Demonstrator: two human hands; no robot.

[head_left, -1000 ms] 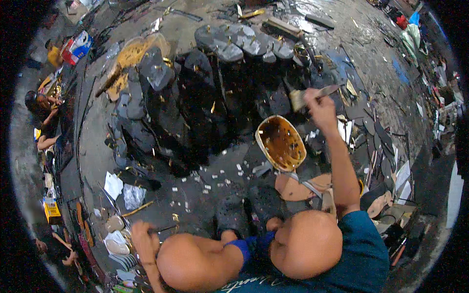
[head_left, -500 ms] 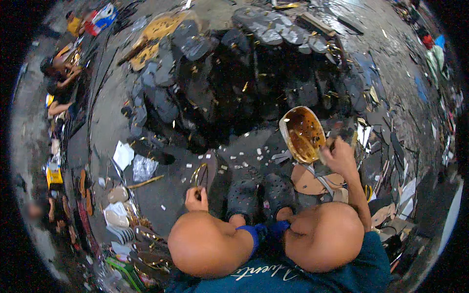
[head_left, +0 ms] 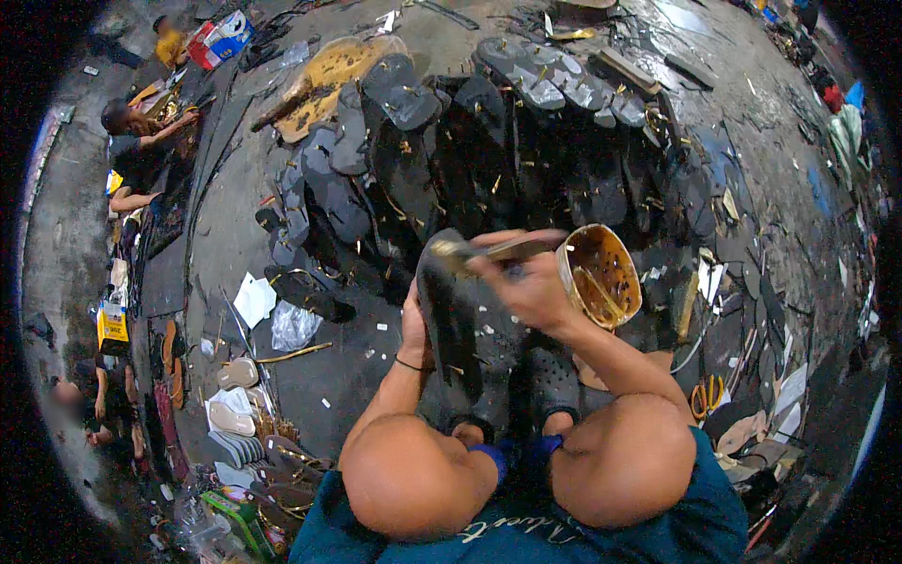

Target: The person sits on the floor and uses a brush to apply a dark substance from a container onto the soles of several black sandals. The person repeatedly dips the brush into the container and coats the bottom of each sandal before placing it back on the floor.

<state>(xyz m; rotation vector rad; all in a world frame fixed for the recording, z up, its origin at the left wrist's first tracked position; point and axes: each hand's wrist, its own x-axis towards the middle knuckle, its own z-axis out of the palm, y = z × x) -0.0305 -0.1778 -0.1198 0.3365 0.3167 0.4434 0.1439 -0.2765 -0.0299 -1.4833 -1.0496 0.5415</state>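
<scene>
I sit on the floor with my bare knees up. My left hand (head_left: 413,329) holds a long black shoe sole (head_left: 449,315) upright by its edge, in front of my knees. My right hand (head_left: 531,287) grips a brush (head_left: 489,250) whose tip rests on the top end of that sole. Right beside the right hand stands a round tin of yellow-brown glue (head_left: 599,274). Beyond the hands lie several black soles (head_left: 442,160) spread in rows on the floor.
Paler insoles (head_left: 235,395) and a stack of soles lie at the left, with white paper scraps (head_left: 254,299). Orange-handled scissors (head_left: 707,395) lie at the right among cut pieces. Another person (head_left: 141,155) crouches at the far left.
My left hand came forward from beside my knee and picked up a black sole. My right hand came back from the far soles past the tin and put the brush to the sole.
</scene>
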